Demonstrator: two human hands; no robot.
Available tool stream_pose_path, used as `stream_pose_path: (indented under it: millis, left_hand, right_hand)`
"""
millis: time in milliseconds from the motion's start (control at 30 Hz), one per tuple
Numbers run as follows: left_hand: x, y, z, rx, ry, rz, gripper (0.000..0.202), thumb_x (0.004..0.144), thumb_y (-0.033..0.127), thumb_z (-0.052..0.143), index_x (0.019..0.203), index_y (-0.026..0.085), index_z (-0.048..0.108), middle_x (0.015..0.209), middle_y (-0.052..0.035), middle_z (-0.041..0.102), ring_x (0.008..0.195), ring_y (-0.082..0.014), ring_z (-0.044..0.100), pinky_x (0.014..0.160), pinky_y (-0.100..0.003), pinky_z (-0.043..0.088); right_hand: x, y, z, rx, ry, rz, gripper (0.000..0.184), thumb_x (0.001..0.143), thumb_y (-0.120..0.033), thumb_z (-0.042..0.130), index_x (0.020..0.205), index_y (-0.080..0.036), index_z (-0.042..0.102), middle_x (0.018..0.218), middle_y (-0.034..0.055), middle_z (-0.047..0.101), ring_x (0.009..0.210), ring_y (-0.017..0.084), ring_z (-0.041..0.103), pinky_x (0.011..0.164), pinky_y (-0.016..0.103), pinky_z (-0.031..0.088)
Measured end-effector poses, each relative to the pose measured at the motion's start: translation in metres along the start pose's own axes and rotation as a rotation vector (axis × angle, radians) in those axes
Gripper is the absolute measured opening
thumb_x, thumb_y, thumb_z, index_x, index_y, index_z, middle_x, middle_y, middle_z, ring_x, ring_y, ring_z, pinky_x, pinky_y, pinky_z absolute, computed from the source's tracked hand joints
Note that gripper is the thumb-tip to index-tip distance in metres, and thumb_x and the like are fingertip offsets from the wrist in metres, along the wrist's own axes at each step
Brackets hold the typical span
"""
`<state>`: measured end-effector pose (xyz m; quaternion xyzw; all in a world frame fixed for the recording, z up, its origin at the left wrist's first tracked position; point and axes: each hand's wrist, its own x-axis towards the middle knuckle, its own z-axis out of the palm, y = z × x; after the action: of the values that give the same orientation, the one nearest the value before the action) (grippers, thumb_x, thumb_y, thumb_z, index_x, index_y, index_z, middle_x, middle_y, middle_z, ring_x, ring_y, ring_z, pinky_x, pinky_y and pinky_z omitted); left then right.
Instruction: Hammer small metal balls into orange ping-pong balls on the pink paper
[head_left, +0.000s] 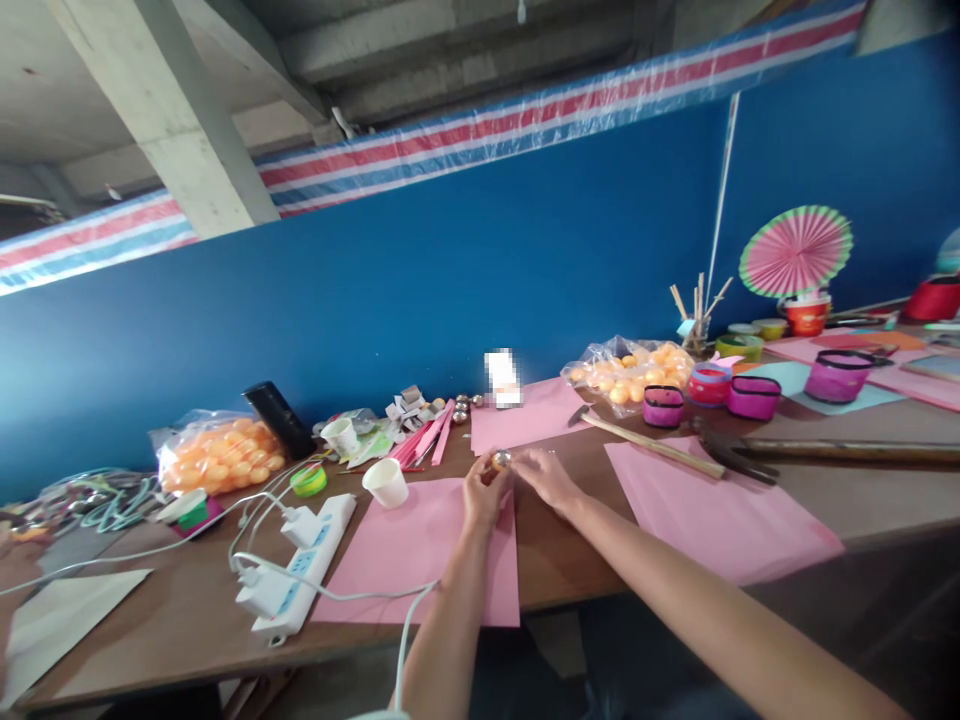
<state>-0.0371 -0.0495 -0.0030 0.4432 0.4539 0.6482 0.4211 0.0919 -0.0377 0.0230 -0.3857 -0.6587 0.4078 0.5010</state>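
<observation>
A small shiny metallic ball (501, 458) sits between the thumb and fingers of my left hand (484, 492), above the table near the edge of a pink paper sheet (420, 560). My right hand (551, 482) comes in from the right, its fingertips drawn together close beside the ball. Whether they touch it, or pinch something small, is too fine to make out. Several more shiny balls (460, 410) lie farther back, near a bundle of pink strips (427, 440). A white paper cup (386, 483) stands to the left of my left hand.
A white power strip (307, 570) with plugs and trailing cables lies at left. Right are a small hammer (652, 445), a larger hammer (750, 455) and pink sheets (720, 520). Bags of orange balls (221, 455) and magenta containers (754, 397) stand along the back. A blue partition (420, 290) rises behind.
</observation>
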Motion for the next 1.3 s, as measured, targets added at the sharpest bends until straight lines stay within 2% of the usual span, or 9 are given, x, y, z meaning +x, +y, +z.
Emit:
stream_pose_path:
  millis: [233, 900, 1100, 1300]
  left_hand:
    - [-0.0012, 0.0052, 0.0021, 0.034, 0.028, 0.017, 0.054, 0.061, 0.026, 0.07, 0.112, 0.016, 0.054, 0.102, -0.0108, 0.063, 0.09, -0.0193, 0.061, 0.078, -0.03, 0.048]
    - [0.0015, -0.0009, -0.0004, 0.028, 0.016, 0.053, 0.053, 0.06, 0.022, 0.069, 0.111, 0.015, 0.055, 0.103, -0.0114, 0.063, 0.088, -0.0187, 0.061, 0.078, -0.03, 0.047]
    - [-0.0004, 0.0003, 0.0004, -0.022, 0.003, -0.005, 0.055, 0.059, 0.023, 0.07, 0.112, 0.018, 0.053, 0.101, -0.0098, 0.063, 0.085, -0.0191, 0.062, 0.07, -0.03, 0.05]
    - [0.0011, -0.0002, 0.0, 0.034, 0.006, 0.052, 0.053, 0.061, 0.021, 0.069, 0.112, 0.015, 0.054, 0.102, -0.0111, 0.063, 0.09, -0.0195, 0.06, 0.079, -0.031, 0.047]
  right_hand:
    - [0.0023, 0.007, 0.0006, 0.007, 0.004, -0.016, 0.021, 0.073, -0.035, 0.051, 0.075, -0.016, 0.061, 0.077, 0.0028, 0.065, 0.076, 0.017, 0.058, 0.071, 0.028, 0.043]
    - [0.0025, 0.0063, 0.0009, -0.008, -0.03, -0.029, 0.019, 0.073, -0.032, 0.052, 0.075, -0.015, 0.061, 0.076, 0.003, 0.065, 0.075, 0.017, 0.058, 0.073, 0.028, 0.042]
    - [0.0029, 0.0083, 0.0017, 0.008, -0.049, -0.048, 0.019, 0.074, -0.032, 0.052, 0.078, -0.016, 0.062, 0.08, 0.0033, 0.066, 0.077, 0.017, 0.059, 0.074, 0.028, 0.043]
    - [0.0037, 0.0108, 0.0022, 0.021, -0.06, -0.06, 0.02, 0.076, -0.032, 0.051, 0.081, -0.016, 0.062, 0.084, 0.0043, 0.066, 0.08, 0.018, 0.059, 0.075, 0.029, 0.044]
